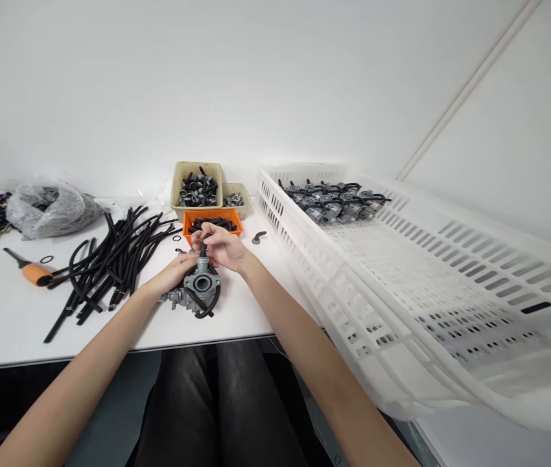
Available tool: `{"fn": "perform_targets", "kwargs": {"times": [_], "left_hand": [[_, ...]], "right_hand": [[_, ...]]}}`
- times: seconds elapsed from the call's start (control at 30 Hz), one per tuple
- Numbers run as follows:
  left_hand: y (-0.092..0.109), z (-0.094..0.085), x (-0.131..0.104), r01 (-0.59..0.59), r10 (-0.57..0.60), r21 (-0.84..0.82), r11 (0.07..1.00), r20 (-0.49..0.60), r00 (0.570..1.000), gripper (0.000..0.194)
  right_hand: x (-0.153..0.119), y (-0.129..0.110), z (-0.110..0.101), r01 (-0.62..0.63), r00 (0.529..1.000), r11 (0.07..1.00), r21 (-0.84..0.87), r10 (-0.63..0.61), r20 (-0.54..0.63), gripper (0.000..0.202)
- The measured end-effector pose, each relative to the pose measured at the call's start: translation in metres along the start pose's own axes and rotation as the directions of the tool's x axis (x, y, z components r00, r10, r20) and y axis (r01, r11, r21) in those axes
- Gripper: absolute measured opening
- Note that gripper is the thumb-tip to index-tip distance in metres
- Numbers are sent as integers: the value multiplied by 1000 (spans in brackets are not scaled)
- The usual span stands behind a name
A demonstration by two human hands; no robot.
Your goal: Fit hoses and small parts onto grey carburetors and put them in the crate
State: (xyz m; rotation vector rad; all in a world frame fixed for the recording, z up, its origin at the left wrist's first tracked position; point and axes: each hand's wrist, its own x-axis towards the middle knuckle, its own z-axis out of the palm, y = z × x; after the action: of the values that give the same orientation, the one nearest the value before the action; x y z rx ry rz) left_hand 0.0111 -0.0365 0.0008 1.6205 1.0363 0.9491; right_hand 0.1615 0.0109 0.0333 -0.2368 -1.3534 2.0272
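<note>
A metal carburetor with a black hose looped round its lower front rests on the white table, its round bore facing me. My left hand is wrapped against its left and back side. On top of the part stands a black rubber cap, pinched between the fingers of my right hand. Just behind my hands sits an orange basket of small black pieces. My left fingertips are partly hidden behind the carburetor.
Black hoses lie in a pile on the left, near an orange-handled tool and a plastic bag. A beige bin of parts stands behind. Carburetors fill the far end of a white crate on the right.
</note>
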Motion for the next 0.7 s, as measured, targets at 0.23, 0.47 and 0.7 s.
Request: {"fn": "perform_targets", "kwargs": {"times": [0.23,0.47,0.7], "left_hand": [[-2,-2,0,-1,1,-10,1000,14,1000,44],[-2,-4,1,-18,18,0,1000,13,1000,44],[-4,-5,1,-20,20,-4,1000,44,999,44]], "right_hand": [[-1,0,0,46,999,999,0,-46,-5,26],[-2,1,0,82,997,997,6,-82,-1,26],[-2,1,-1,119,993,993,-8,-119,5,29]]}}
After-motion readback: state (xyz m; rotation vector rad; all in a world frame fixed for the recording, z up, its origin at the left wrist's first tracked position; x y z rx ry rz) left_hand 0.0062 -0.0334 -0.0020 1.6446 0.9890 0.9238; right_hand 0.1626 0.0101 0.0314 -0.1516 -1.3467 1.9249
